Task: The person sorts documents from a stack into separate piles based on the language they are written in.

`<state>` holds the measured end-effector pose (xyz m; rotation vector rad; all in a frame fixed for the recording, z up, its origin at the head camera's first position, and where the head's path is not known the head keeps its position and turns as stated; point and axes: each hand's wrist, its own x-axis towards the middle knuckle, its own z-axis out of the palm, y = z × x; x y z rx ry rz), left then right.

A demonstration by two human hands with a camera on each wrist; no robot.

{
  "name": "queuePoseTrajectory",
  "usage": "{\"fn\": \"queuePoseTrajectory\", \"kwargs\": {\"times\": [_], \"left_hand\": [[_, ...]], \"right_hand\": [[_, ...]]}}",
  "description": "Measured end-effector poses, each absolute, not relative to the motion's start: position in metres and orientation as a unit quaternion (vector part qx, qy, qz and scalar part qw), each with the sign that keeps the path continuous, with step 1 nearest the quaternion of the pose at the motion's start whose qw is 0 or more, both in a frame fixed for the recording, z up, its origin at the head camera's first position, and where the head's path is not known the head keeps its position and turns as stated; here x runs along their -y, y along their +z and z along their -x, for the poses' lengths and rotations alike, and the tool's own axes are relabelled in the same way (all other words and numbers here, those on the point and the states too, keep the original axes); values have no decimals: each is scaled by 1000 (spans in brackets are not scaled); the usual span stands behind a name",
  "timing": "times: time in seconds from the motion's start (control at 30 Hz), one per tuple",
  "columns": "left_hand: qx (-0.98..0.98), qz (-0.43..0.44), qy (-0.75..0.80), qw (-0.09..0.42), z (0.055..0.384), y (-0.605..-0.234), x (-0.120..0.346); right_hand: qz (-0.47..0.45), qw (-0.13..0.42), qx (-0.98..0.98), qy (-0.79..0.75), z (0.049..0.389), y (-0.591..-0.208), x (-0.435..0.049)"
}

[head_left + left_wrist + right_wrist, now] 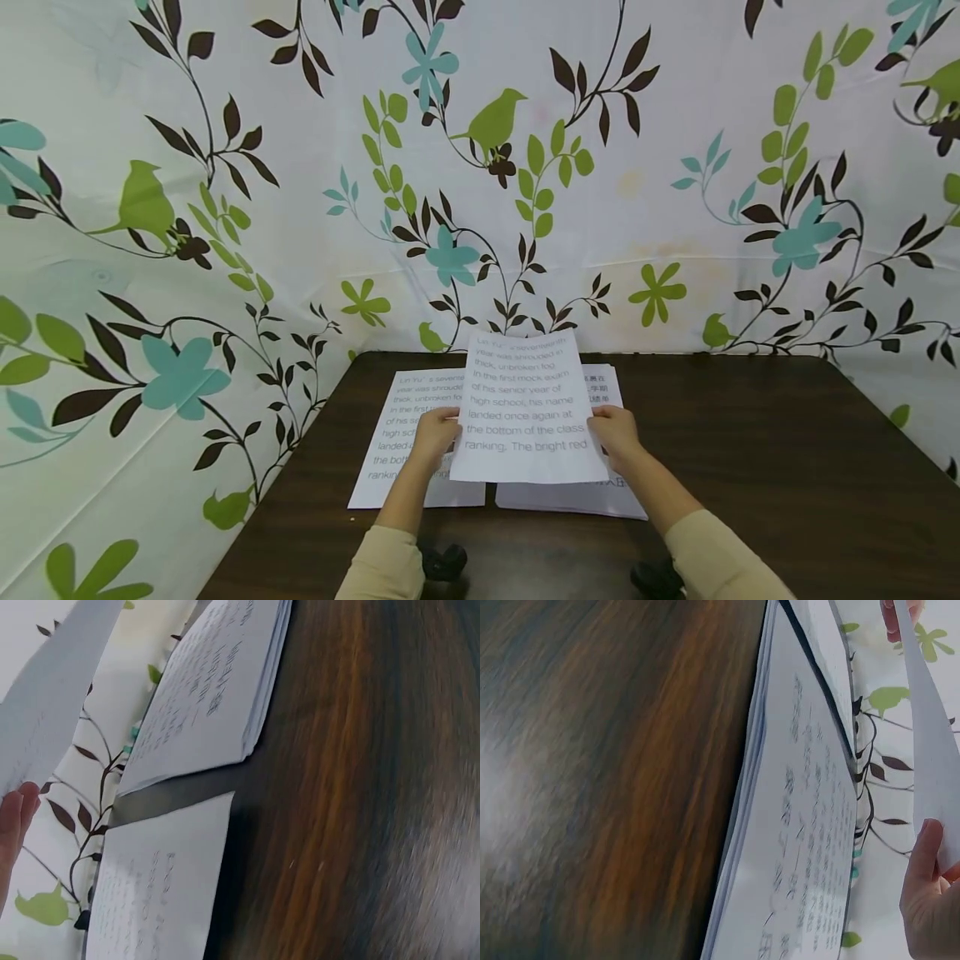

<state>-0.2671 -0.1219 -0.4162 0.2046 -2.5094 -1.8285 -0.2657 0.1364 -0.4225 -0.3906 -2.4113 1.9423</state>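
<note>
A white printed sheet of paper (528,400) is held up over the table, its large English text facing me. My left hand (437,435) pinches its left edge, and my right hand (617,432) pinches the right edge. Behind and below it lie two more piles of paper. The left sheet (371,479) carries the same English lines. On the right is a stack of sheets (570,502) with Chinese characters, mostly hidden by the raised sheet. In the right wrist view, my right thumb (928,844) lies against the raised sheet (932,757).
All the paper lies on a dark brown wooden table (750,450). A narrow strip of wood separates the left sheet from the stack (210,705). Behind the table's far edge hangs a white cloth (600,208) printed with leaves, flowers and birds. Small black objects (444,562) sit beside the sleeves.
</note>
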Motion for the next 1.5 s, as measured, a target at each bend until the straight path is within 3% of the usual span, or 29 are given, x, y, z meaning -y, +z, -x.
{"fn": "queuePoseTrajectory", "kwargs": {"times": [0.97, 1.5], "left_hand": [[791, -143, -589, 78, 258, -390, 193], [800, -152, -570, 111, 258, -404, 224]], "right_hand": [[66, -52, 724, 685, 276, -394, -64], [51, -82, 714, 693, 278, -402, -32]]}}
